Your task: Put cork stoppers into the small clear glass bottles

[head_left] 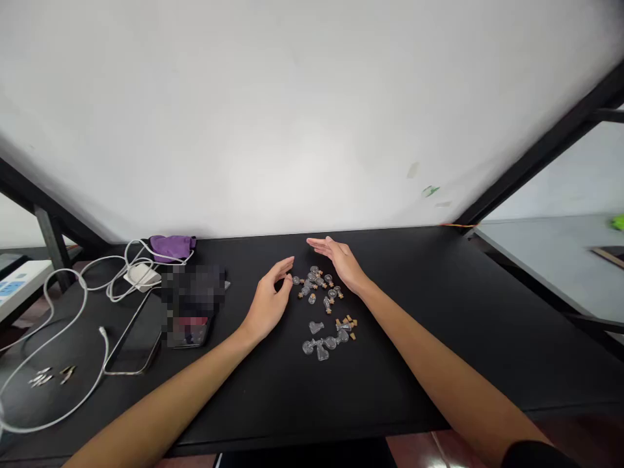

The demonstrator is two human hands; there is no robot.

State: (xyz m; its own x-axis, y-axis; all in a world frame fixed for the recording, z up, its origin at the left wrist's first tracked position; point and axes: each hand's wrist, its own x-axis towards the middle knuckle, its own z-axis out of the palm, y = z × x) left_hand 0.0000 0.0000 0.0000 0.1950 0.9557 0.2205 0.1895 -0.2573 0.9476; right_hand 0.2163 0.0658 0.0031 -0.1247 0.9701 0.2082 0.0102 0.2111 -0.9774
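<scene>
Several tiny clear glass bottles [317,281] with cork stoppers lie scattered on the black table [439,338], and a second cluster of bottles [324,343] with loose corks [348,322] lies nearer to me. My left hand [269,300] rests just left of the far cluster, fingers curled apart, thumb and forefinger close to a bottle but holding nothing that I can see. My right hand [341,259] hovers flat behind and right of that cluster, palm turned inward, empty.
At the left lie a dark phone [139,338], a blurred dark object [192,305], a white charger [141,276] with its looping cable [73,364], a purple cloth [171,246] and several small metal pieces [49,376]. A white wall stands behind the table.
</scene>
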